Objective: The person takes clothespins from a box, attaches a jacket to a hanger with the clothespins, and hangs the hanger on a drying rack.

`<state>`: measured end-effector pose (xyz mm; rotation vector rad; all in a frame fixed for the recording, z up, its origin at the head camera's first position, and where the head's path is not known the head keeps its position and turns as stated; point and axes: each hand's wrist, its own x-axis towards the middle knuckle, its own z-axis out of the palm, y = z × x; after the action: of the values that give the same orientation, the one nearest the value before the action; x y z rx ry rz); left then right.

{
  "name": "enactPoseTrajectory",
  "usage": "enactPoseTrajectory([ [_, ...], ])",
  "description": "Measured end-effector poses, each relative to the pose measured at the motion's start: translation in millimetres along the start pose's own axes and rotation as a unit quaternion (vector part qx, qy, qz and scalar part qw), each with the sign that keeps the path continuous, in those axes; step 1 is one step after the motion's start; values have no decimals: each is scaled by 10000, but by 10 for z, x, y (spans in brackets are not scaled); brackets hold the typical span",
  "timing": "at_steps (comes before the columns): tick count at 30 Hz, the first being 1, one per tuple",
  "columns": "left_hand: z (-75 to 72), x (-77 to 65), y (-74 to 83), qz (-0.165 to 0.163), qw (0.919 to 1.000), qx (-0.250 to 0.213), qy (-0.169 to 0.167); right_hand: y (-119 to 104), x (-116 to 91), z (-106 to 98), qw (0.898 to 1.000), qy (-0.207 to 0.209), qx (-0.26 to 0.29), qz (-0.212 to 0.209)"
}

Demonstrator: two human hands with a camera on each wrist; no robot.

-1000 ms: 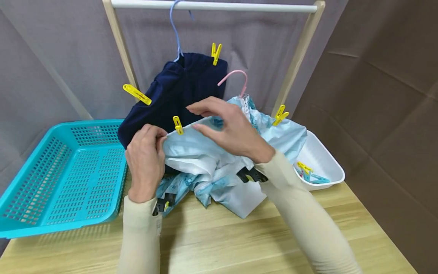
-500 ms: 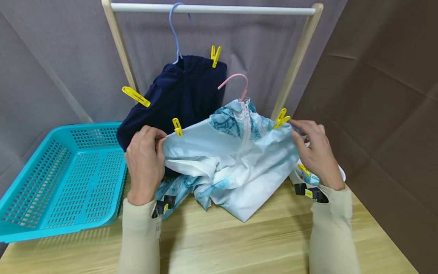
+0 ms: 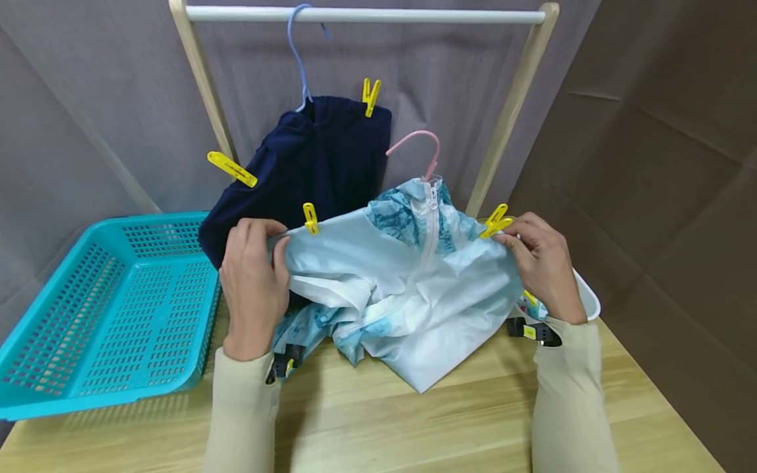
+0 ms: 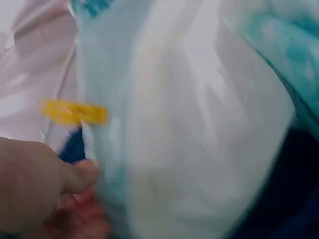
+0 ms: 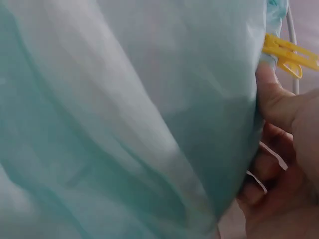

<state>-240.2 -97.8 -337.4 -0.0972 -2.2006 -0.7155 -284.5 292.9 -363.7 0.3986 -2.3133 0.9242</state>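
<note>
A light blue and white zip jacket (image 3: 384,256) with a patterned collar is spread between both hands, on a hanger whose pink hook (image 3: 434,154) sticks up from the neck. My left hand (image 3: 254,282) pinches its left shoulder edge, thumb in front. Beside those fingers, a yellow clothespin (image 3: 310,219) grips the same edge; the left wrist view shows this clothespin (image 4: 75,112) blurred. At the other shoulder my right hand (image 3: 544,263) pinches the fabric, right against a second yellow clothespin (image 3: 495,222). In the right wrist view, thumb and curled fingers meet at the jacket's edge (image 5: 256,114).
Behind hangs a navy garment (image 3: 319,157) with two yellow clothespins, its blue hanger (image 3: 298,59) hooked on the rack's white bar (image 3: 414,16). A turquoise basket (image 3: 148,315) stands at left. A white tray (image 3: 588,299) with clothespins is partly hidden behind the right hand.
My right hand has moved from the middle of the jacket to its right shoulder and taken hold there. That shoulder has dipped and the pink hook has shifted slightly right and down.
</note>
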Motion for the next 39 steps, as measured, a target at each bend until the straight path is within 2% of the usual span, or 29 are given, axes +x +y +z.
enactPoseTrajectory([
  [4,-53,-227,257,-488,9983,82,-321,42,2,-5,9997,228,15,38],
  [6,-40,-428,406,-713,9952,66,-662,59,-1,-28,9996,257,-2,71],
  [8,21,-654,528,-915,9884,-65,-1209,72,-2,-56,9996,266,-14,118],
  [9,68,-770,575,-1023,9829,-156,-1522,78,-2,-71,9995,273,-16,143],
  [11,186,-983,633,-1384,9652,-210,-2208,90,-2,-97,9994,289,-33,202],
  [14,440,-1185,600,-1703,9420,-15,-2894,108,1,-124,9990,322,-71,295],
  [16,625,-1244,544,-1717,9295,312,-3250,119,8,-132,9987,342,-124,365],
  [18,799,-1240,503,-1609,9159,708,-3610,125,13,-136,9983,374,-163,418],
  [22,1081,-1118,493,-1273,8887,1415,-4171,128,34,-135,9976,406,-200,527],
  [24,1197,-1045,499,-1116,8818,1618,-4286,128,38,-139,9974,382,-205,581],
  [26,1310,-988,495,-1015,8827,1684,-4269,128,29,-152,9969,323,-234,676],
  [30,1478,-921,448,-664,8949,1706,-4071,113,-16,-222,9956,187,-286,874],
  [34,1499,-864,322,-61,9054,1681,-3898,83,-52,-310,9948,-50,-351,954],
  [35,1480,-846,287,1,9084,1563,-3877,74,-60,-333,9947,-116,-355,958],
  [37,1433,-807,218,24,9200,1124,-3755,56,-77,-385,9944,-239,-368,960],
  [39,1376,-779,163,-85,9307,520,-3619,34,-101,-448,9938,-343,-330,1004],
])
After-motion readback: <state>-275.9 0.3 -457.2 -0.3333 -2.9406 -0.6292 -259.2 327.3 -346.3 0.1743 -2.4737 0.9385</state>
